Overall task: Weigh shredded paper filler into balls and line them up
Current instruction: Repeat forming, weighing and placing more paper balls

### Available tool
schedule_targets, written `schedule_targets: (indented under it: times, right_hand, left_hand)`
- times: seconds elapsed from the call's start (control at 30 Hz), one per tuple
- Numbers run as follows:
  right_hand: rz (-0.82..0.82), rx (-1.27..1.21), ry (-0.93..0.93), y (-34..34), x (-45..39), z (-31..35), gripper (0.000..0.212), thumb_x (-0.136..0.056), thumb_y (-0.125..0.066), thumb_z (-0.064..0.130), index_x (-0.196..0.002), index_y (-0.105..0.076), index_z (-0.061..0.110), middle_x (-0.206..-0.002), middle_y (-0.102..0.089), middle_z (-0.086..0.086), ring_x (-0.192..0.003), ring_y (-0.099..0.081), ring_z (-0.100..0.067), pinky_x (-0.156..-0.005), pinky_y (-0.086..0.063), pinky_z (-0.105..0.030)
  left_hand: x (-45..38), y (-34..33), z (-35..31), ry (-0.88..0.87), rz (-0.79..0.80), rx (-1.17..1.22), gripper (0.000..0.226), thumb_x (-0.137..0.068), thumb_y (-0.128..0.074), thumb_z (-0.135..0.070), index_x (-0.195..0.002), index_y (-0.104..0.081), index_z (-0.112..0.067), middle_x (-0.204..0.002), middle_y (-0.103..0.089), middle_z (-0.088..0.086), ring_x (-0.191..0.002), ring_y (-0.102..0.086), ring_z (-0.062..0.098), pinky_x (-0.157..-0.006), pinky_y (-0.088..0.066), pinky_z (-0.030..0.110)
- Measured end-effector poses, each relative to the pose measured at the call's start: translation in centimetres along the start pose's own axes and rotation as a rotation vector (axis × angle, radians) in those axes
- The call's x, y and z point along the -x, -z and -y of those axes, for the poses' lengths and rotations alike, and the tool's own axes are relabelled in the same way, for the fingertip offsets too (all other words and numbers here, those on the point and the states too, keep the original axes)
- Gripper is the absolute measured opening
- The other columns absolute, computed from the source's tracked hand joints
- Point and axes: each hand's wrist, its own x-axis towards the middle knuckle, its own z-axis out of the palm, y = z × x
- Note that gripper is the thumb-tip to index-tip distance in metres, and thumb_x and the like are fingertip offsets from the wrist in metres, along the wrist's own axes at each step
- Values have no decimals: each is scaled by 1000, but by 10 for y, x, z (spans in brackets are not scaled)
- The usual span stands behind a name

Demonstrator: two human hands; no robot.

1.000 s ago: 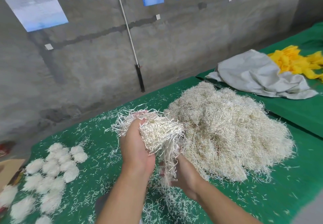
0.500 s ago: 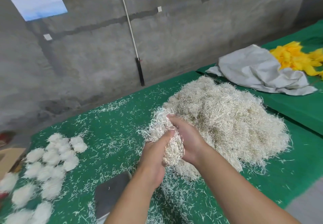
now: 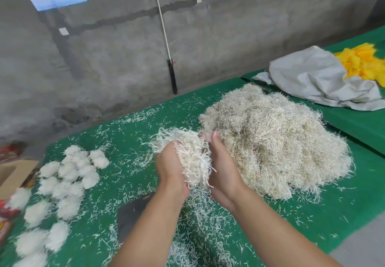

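Observation:
A clump of white shredded paper (image 3: 190,154) sits between my two hands, above the green table (image 3: 133,133). My left hand (image 3: 169,171) cups it from the left with curled fingers. My right hand (image 3: 221,166) presses against it from the right, fingers mostly straight and pointing away. A big beige pile of shredded paper (image 3: 275,141) lies just to the right of my hands. Several finished white paper balls (image 3: 68,175) are grouped on the table at the left.
A dark flat plate (image 3: 133,214), perhaps a scale, lies under my left forearm. A cardboard box (image 3: 14,175) stands at the left edge. A grey cloth (image 3: 312,79) and yellow material (image 3: 364,60) lie on the far right table. Loose shreds litter the table.
My hands pulled a clump away from the big pile and to the left. The right hand went from gripping on top of the clump to pressing flat on its right side.

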Motion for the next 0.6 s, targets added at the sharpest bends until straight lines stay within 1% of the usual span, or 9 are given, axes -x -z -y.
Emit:
schedule_targets:
  times: [0.07,0.13,0.2,0.27,0.3,0.37,0.43,0.53,0.6]
  right_hand:
    - [27,-53,-56,-10,3,-7,86,-89,-46,88,-154,-50,33,-159,-49,4,-149,-44,-20,-123,-32,-60]
    - [30,-91,-67,-12,4,-13,90,-81,-49,95,-155,-43,45,-148,-48,28,-144,-47,-8,-123,-31,-54]
    - [23,-52,-66,-7,1,-20,61,-82,-49,93,-134,-57,64,-120,-61,40,-115,-59,13,-115,-33,-43]
    - [4,-24,-121,-9,0,-23,32,-86,-48,89,-98,-70,70,-99,-71,40,-92,-68,17,-103,-40,-40]
    - [-9,-6,-153,-9,1,-27,37,-87,-49,88,-103,-73,65,-108,-75,30,-101,-72,7,-105,-44,-43]
    - [-100,-16,-190,-4,0,-36,71,-86,-54,86,-140,-64,42,-141,-68,5,-131,-63,-19,-116,-40,-59]
    - [-230,-24,-217,5,-4,-44,69,-95,-56,72,-143,-59,23,-138,-64,-5,-130,-60,-31,-112,-44,-60]
    - [-285,61,-282,17,-10,-57,26,-105,-50,39,-108,-63,16,-98,-67,-8,-87,-66,-29,-74,-57,-45]
    - [-274,65,-344,15,-10,-72,23,-107,-43,30,-101,-62,17,-100,-71,-9,-90,-71,-25,-81,-60,-47]
  left_hand:
    - [3,-3,15,-97,-47,-394,28,-88,-51,-39,-68,-59,-21,-73,-60,2,-65,-60,22,-58,-48,35]
    - [-3,2,34,-240,-71,-879,44,-85,-42,-54,-98,-65,-19,-125,-63,11,-113,-60,27,-96,-51,48]
    - [-10,12,43,-355,-85,-1056,64,-87,-35,-60,-133,-62,-25,-168,-21,-1,-155,-16,23,-126,-16,56]
    - [-12,17,44,-379,-39,-1052,64,-88,-34,-61,-143,-54,-37,-170,-14,-11,-158,-7,20,-127,-14,58]
    - [-11,21,46,-326,16,-1054,59,-89,-35,-62,-143,-51,-44,-168,-22,-9,-156,-18,25,-124,-23,58]
    - [-4,28,52,-111,118,-993,53,-88,-43,-66,-140,-42,-55,-162,-37,-9,-146,-39,26,-113,-37,48]
    - [-1,41,57,87,258,-703,66,-86,-58,-72,-147,-35,-58,-161,-36,-13,-141,-42,19,-105,-34,43]
    - [4,64,65,-284,340,-613,56,-94,-54,-71,-144,-30,-71,-159,-23,-38,-145,-29,-7,-108,-27,35]
    - [7,75,73,-638,313,-900,50,-105,-36,-65,-154,-30,-58,-164,-17,-35,-151,-15,-9,-116,-20,29]
